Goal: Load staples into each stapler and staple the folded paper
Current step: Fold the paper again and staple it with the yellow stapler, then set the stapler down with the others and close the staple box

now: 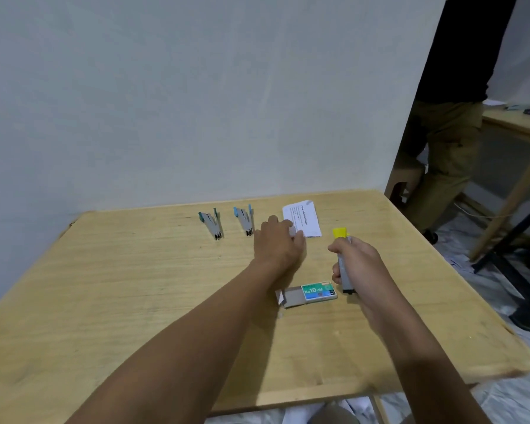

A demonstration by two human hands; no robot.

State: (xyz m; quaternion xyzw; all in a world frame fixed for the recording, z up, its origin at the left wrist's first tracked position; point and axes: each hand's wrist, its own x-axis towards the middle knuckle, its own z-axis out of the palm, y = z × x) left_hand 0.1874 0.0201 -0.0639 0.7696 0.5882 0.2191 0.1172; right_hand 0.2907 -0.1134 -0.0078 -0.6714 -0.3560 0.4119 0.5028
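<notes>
Here, head view: everything is on the wooden table (135, 286).
Right hand (354, 261): gripping the yellow stapler (344, 276), near right, beside the staple box (315, 292).
Left hand (277, 243): on the near-left corner of the folded paper (303, 220), far centre; pinching or only pressing, I cannot tell.
Risk: with a loose hold the paper may slide or unfold, so the staple misses the fold.
</notes>
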